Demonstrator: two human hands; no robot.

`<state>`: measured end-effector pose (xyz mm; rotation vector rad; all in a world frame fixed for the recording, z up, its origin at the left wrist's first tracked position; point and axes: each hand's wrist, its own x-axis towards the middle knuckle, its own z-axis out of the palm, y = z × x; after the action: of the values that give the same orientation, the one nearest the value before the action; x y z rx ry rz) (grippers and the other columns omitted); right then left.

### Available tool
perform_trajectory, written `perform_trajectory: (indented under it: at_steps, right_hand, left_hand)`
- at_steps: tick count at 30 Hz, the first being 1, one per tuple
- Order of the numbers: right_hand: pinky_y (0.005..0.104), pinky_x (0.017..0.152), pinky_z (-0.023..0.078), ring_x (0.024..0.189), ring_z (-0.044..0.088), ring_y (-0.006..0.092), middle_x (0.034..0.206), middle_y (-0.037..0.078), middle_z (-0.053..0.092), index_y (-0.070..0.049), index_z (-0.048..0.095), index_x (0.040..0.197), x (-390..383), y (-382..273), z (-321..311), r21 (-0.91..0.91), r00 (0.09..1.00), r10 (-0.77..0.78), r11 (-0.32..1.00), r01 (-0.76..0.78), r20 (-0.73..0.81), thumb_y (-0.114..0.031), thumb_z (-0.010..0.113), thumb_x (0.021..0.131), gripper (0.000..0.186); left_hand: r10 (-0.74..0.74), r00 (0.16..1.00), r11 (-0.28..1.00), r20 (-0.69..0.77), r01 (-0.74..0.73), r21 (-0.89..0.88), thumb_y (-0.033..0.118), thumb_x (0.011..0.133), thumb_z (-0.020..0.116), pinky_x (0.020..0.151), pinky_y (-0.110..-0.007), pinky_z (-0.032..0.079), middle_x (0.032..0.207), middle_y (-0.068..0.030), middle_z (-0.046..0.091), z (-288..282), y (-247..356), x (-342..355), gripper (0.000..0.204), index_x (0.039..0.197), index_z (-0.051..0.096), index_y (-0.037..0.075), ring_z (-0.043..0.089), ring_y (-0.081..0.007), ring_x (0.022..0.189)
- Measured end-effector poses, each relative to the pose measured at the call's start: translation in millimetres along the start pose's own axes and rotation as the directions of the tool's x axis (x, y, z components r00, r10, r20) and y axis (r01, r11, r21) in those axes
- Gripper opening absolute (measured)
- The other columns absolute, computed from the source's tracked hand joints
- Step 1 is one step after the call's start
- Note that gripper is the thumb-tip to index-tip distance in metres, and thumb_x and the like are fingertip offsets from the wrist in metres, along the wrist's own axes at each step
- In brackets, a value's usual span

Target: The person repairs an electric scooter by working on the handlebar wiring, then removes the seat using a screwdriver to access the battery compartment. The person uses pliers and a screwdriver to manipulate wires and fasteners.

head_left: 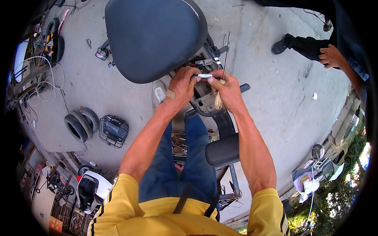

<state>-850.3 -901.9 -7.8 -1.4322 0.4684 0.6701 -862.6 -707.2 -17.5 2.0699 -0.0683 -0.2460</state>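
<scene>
My left hand (182, 89), with a tan plaster near its wrist, pinches one end of a small white printed strip (204, 76). My right hand (230, 93) pinches the other end between thumb and forefinger. Tucked in the same right hand is a screwdriver (218, 103) with a cream handle, its long metal shaft pointing up and away. Both hands are over the exposed frame (204, 103) of a scooter, where wires and metal parts show. A large dark seat (155, 37) is just beyond my left hand. Whatever my fingers cover of the strip is hidden.
A small black pad (222, 150) sits nearer me on the frame. Several tyres (80, 124) and a black crate-like rack (113, 131) lie on the floor at left. A person's hand (331, 56) and dark shoe (282, 44) are at right. A white scooter (92, 188) stands lower left.
</scene>
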Motion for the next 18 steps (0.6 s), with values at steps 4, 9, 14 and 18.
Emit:
perform_trajectory:
  at_steps: [4, 9, 14, 18]
  right_hand:
    - [0.0249, 0.057, 0.044, 0.064, 0.055, 0.0069, 0.081, 0.001, 0.065, -0.001, 0.071, 0.103, 0.6, 1.2, 0.4, -0.028, 1.000, -0.012, 1.000, 0.012, -0.009, -0.012, 0.076, 0.096, 0.014]
    - [0.0250, 0.057, 0.045, 0.064, 0.055, 0.0067, 0.081, 0.000, 0.063, -0.001, 0.072, 0.102, 0.7, 4.0, 1.6, -0.029, 0.999, -0.030, 0.999, 0.029, -0.016, -0.012, 0.076, 0.096, 0.013]
    - [0.0256, 0.058, 0.046, 0.066, 0.055, 0.0072, 0.085, 0.000, 0.063, 0.000, 0.072, 0.102, 1.3, 9.1, 1.3, -0.025, 0.998, -0.063, 0.998, 0.062, -0.028, -0.011, 0.077, 0.096, 0.013]
    - [0.0264, 0.060, 0.046, 0.068, 0.056, 0.0083, 0.091, 0.001, 0.063, 0.001, 0.072, 0.103, 1.3, 10.5, -1.6, -0.101, 0.996, -0.088, 0.991, 0.085, -0.028, -0.011, 0.077, 0.095, 0.015]
  left_hand:
    - [0.010, 1.000, 1.000, -0.021, -0.010, -0.002, 0.006, 0.097, 0.063, 0.087, -0.049, 0.048, 0.103, -0.0171, 0.065, 3.4, -3.8, -0.9, 0.015, 0.112, 0.061, 0.002, 0.062, -0.0399, 0.102]
    - [-0.028, 1.000, 1.000, -0.005, 0.028, 0.007, 0.008, 0.098, 0.064, 0.088, -0.046, 0.050, 0.103, -0.0172, 0.066, 3.0, -3.2, -1.7, 0.013, 0.110, 0.064, 0.002, 0.063, -0.0386, 0.100]
    - [-0.036, 0.998, 0.999, 0.042, 0.036, 0.017, 0.008, 0.097, 0.065, 0.086, -0.046, 0.050, 0.102, -0.0167, 0.066, 0.1, -0.2, -0.9, 0.014, 0.109, 0.064, 0.001, 0.064, -0.0378, 0.098]
    - [0.012, 0.998, 1.000, 0.066, -0.014, 0.027, 0.009, 0.095, 0.069, 0.085, -0.045, 0.051, 0.101, -0.0148, 0.067, -7.4, 5.9, 0.7, 0.013, 0.105, 0.066, 0.001, 0.065, -0.0360, 0.097]
